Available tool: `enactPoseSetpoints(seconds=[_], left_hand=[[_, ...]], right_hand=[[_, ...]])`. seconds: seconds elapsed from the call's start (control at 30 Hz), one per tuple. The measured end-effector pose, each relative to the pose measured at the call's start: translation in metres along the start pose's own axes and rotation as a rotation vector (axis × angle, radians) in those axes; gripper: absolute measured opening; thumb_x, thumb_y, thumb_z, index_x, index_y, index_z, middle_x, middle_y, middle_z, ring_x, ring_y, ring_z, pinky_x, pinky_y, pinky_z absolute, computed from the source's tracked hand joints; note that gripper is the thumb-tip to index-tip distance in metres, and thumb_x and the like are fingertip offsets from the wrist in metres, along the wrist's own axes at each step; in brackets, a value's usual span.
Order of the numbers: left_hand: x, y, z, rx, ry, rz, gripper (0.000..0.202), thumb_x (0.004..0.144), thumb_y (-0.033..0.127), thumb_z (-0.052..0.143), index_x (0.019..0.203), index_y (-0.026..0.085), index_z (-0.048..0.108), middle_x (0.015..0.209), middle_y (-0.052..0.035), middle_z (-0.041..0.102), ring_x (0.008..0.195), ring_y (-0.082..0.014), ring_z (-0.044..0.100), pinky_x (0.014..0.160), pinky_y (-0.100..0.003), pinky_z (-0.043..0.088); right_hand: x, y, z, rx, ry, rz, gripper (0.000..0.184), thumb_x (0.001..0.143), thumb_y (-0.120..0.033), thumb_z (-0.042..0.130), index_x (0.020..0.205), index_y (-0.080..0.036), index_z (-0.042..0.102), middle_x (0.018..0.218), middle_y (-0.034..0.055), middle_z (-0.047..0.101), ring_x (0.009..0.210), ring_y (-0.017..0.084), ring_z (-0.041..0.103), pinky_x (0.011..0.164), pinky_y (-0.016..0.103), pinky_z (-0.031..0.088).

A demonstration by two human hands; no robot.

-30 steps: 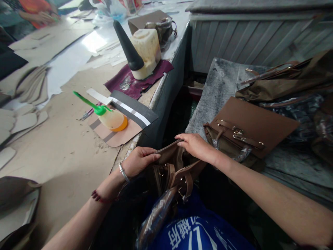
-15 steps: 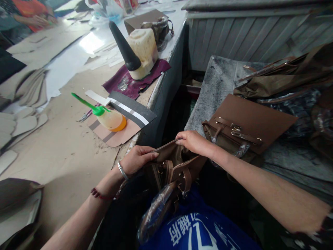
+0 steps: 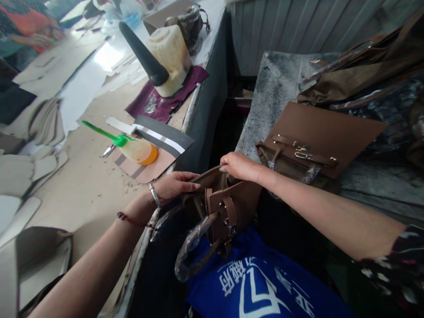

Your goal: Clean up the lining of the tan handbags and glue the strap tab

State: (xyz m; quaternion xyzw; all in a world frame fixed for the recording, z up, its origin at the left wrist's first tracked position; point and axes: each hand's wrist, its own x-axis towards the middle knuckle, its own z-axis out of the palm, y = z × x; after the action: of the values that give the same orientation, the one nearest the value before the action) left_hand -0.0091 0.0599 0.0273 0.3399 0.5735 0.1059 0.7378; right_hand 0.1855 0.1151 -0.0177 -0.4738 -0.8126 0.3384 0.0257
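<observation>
A brown leather handbag (image 3: 232, 207) with straps, metal buckles and a plastic-wrapped handle (image 3: 192, 247) rests on my lap over a blue apron. My left hand (image 3: 174, 185) is closed on the bag's left top edge. My right hand (image 3: 238, 167) grips the right side of the same top edge, fingers curled over it. A second brown handbag (image 3: 318, 137) lies flat on the grey side table (image 3: 274, 92) just right of my right hand.
On the worktable (image 3: 86, 194) lie a glue bottle with a green nozzle (image 3: 132, 148), a black-and-white strip (image 3: 162, 137), a large glue jug (image 3: 167, 53) on purple leather, and stacked cut pieces. More bags are heaped at the far right (image 3: 361, 75). Another person sits at the far left (image 3: 26, 26).
Both hands have lifted the bag's top edge slightly and its front flap with buckles now hangs upright. The view has tilted down and shifted left.
</observation>
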Motion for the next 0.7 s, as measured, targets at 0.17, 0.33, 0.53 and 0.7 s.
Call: enactPoseSetpoints(seconds=[0.17,0.33,0.53,0.7], left_hand=[[0.018,0.016,0.004,0.111,-0.097,-0.035,0.047,0.062,0.029,0.071,0.104,0.013,0.057,0.085,-0.0071,0.065,0.069,-0.0169,0.06,0.064,-0.028,0.048],[0.049,0.026,0.016,0.183,-0.126,-0.028,0.044,0.064,0.032,0.067,0.101,0.011,0.058,0.082,-0.0069,0.065,0.067,-0.0156,0.059,0.061,-0.026,0.045],[0.07,0.029,0.023,0.633,0.028,0.132,0.027,0.07,0.025,0.053,0.088,0.01,0.065,0.064,-0.0008,0.062,0.055,-0.0118,0.052,0.051,-0.02,0.04],[0.063,0.029,0.023,0.811,0.11,0.165,0.026,0.071,0.024,0.047,0.087,0.014,0.066,0.065,0.0003,0.064,0.058,-0.0133,0.055,0.051,-0.02,0.04]], right_hand=[[-0.006,0.004,-0.003,0.008,0.003,0.005,0.013,0.075,-0.02,0.055,0.082,-0.016,0.066,0.078,0.0051,0.066,0.074,0.015,0.058,0.061,0.021,0.037],[-0.006,0.006,-0.001,0.018,0.016,0.006,0.014,0.077,-0.022,0.052,0.081,-0.017,0.065,0.076,0.0047,0.065,0.073,0.015,0.058,0.058,0.02,0.036],[-0.02,0.009,0.0,-0.012,0.037,0.022,0.016,0.078,-0.027,0.052,0.088,-0.019,0.061,0.08,0.0056,0.065,0.076,0.018,0.059,0.06,0.022,0.037],[-0.054,0.017,-0.007,-0.213,0.167,0.12,0.027,0.08,-0.035,0.052,0.103,-0.021,0.048,0.079,0.0051,0.065,0.075,0.022,0.061,0.059,0.026,0.038]])
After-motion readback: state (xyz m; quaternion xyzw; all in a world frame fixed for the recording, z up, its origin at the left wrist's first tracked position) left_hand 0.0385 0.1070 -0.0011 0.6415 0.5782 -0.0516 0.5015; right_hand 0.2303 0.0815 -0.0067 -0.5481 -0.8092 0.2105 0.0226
